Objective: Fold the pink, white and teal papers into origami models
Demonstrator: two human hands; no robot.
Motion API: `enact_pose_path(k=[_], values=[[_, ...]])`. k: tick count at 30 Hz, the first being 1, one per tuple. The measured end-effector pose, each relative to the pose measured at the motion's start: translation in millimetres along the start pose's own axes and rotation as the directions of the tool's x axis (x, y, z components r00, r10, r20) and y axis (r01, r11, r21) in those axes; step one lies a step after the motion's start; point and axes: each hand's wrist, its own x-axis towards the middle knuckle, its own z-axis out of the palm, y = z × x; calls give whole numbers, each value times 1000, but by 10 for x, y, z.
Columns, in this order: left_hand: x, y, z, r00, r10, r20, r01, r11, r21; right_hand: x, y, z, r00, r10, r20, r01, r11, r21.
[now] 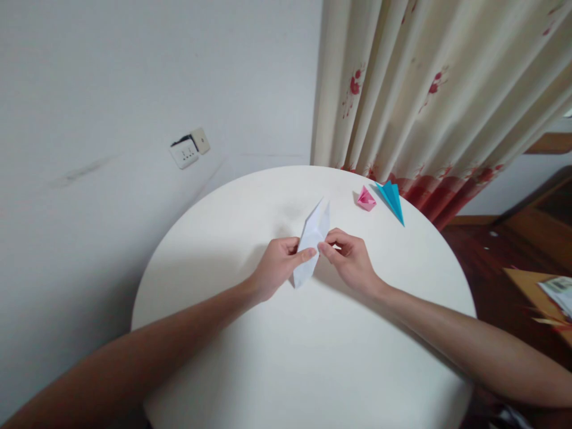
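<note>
Left hand (277,266) and right hand (351,257) both pinching white folded paper shape (311,241), holding it above round white table (277,357); pink folded paper piece (366,199), blue folded paper piece (392,200) lying beyond grip, rightward.

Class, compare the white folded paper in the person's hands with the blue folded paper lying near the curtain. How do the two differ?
The white folded paper is pinched between the left hand and right hand above the table; the blue folded paper lies untouched near the table's far edge. The white one looks longer than the blue one. The white one's points aim away from the person; the blue one's sharp tip aims toward the near right. Both are folded into narrow, pointed shapes.
</note>
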Motion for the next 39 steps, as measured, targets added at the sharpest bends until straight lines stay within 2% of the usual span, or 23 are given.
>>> enact_pose_path(k=[6, 10, 14, 20, 24, 26, 28, 33, 39], values=[[-2, -36, -26, 983, -136, 121, 156, 973, -170, -14, -56, 26, 994, 98, 51, -104, 988, 116], [-29, -52, -13, 960, -217, 178, 246, 956, -159, -6, -59, 22, 981, 178, 80, -191, 961, 199], [-76, -34, 18, 924, -293, 244, 333, 932, -142, 29, 25, -52, 983, 181, -12, -174, 960, 218], [-101, 4, 39, 898, -330, 292, 395, 896, -202, 183, 48, -195, 975, 201, -92, -172, 952, 255], [-129, -21, 39, 883, -349, 313, 420, 886, -198, 332, 36, -330, 945, 222, -241, -150, 946, 286], [-141, -40, 36, 881, -350, 318, 420, 889, -185, 383, 40, -395, 933, 201, -298, -116, 953, 279], [-142, -54, 31, 881, -347, 321, 416, 892, -177, 400, 40, -435, 946, 130, -296, -57, 969, 240], [-122, -56, 28, 882, -358, 307, 421, 891, -171, 349, 12, -402, 988, -67, -140, 86, 987, 135], [-120, -37, 39, 884, -361, 297, 419, 893, -163, 332, 9, -361, 993, -88, -77, 98, 986, 135]])
